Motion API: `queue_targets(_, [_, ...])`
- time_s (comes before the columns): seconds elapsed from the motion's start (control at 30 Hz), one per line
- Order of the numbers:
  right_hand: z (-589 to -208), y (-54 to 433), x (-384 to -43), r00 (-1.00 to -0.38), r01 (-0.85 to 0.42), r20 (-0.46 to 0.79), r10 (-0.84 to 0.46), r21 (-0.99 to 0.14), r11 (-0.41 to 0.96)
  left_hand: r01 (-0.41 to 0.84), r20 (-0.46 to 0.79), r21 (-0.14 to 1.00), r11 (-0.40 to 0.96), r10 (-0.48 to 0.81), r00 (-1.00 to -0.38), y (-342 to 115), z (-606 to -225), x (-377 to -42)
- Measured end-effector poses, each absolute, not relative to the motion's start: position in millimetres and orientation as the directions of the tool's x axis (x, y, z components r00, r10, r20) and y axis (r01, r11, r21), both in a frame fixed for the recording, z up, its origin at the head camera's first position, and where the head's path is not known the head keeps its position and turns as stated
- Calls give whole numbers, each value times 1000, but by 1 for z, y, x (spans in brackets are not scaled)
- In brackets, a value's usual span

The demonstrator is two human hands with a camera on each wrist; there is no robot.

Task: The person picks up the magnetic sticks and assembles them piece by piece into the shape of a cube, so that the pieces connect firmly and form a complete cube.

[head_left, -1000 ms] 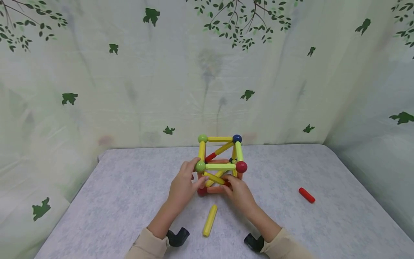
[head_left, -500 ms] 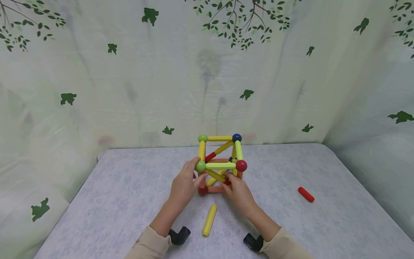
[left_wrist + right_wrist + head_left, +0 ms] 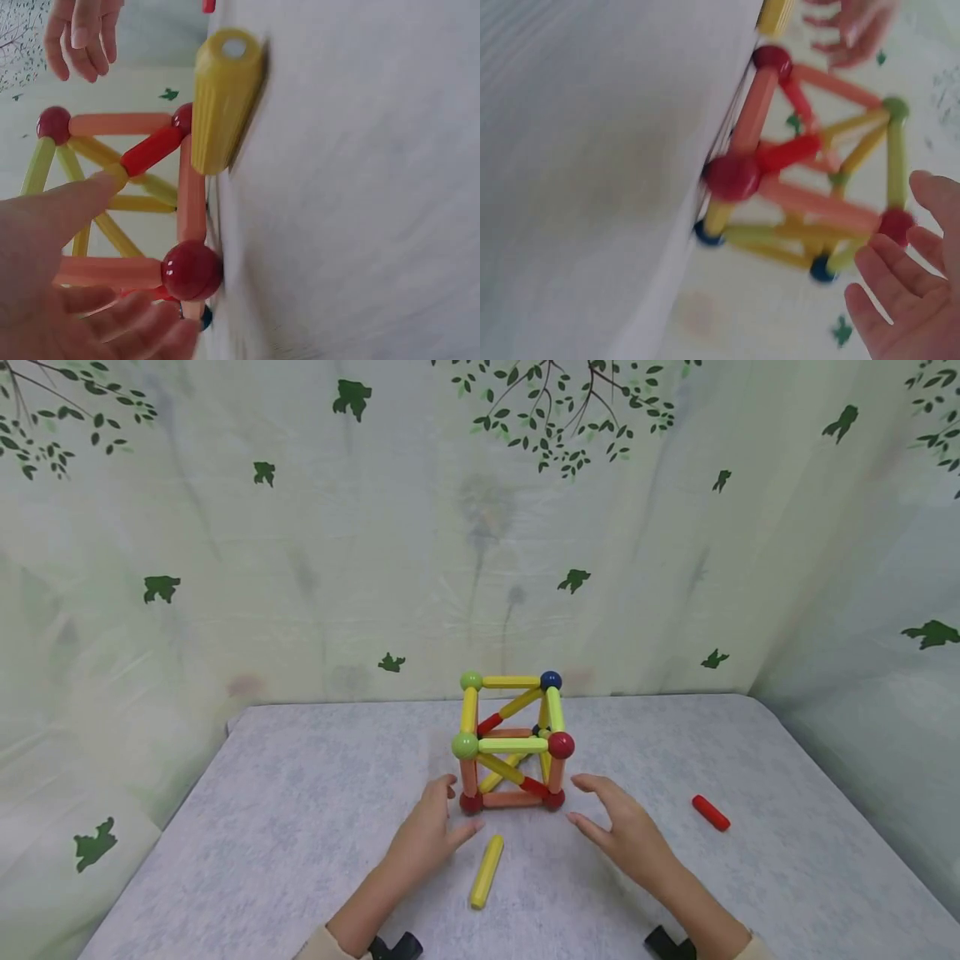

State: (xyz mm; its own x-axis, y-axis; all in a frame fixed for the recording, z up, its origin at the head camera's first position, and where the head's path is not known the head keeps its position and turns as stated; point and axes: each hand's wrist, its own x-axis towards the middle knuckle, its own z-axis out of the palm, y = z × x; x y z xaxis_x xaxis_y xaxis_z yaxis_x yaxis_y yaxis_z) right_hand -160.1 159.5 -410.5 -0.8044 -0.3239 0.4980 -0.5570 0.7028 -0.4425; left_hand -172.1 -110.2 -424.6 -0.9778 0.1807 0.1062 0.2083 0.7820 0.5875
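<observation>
A cube frame of magnetic sticks and balls (image 3: 513, 746) stands upright on the table. Across its front face runs a diagonal made of a yellow stick (image 3: 499, 766) and a short red stick (image 3: 151, 151), from the upper-left green ball to the lower-right red ball (image 3: 733, 177). My left hand (image 3: 427, 833) is beside the lower-left red ball (image 3: 192, 270), fingers relaxed and holding nothing; whether a fingertip touches the frame I cannot tell. On the other side, my right hand (image 3: 628, 833) is spread apart from the frame, thumb and fingers parted around nothing.
A loose yellow stick (image 3: 487, 872) lies on the table (image 3: 315, 827) in front of the frame, between the forearms. Farther right lies a short red stick (image 3: 710, 812). A leaf-printed curtain (image 3: 300, 543) hangs behind the table.
Both hands have let go of the frame. The left has dropped down and back, the right has moved off to the right. The yellow-and-red diagonal stays in the front face.
</observation>
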Motion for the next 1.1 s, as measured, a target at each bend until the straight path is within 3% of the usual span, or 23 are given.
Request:
queue_targets(0.2, [-419, 220, -165, -812, -483, 539, -226, -400, 779, 229, -103, 576, 785, 347, -932, -103, -439, -161])
queue_targets(0.33, [-425, 256, -169, -874, -391, 459, -160, -468, 793, 237, -198, 536, 810, 394, -898, -95, -440, -156])
queue_targets(0.5, [-433, 288, -173, -972, -184, 226, -66, -554, 812, 312, -176, 510, 802, 452, -874, -96, -439, -152])
queue_targets(0.73, [-448, 305, -178, -998, -63, 53, -43, -464, 884, 328, -146, 508, 796, 455, -879, -98, -437, -152])
queue_targets(0.97, [-434, 294, -180, -999, -33, -9, -42, -454, 890, 245, -144, 627, 740, 419, -897, -101, -427, -155])
queue_targets(1.1, [-418, 274, -181, -992, -119, 101, -77, -519, 846, 312, -19, 691, 652, 447, -894, -106, -417, -157])
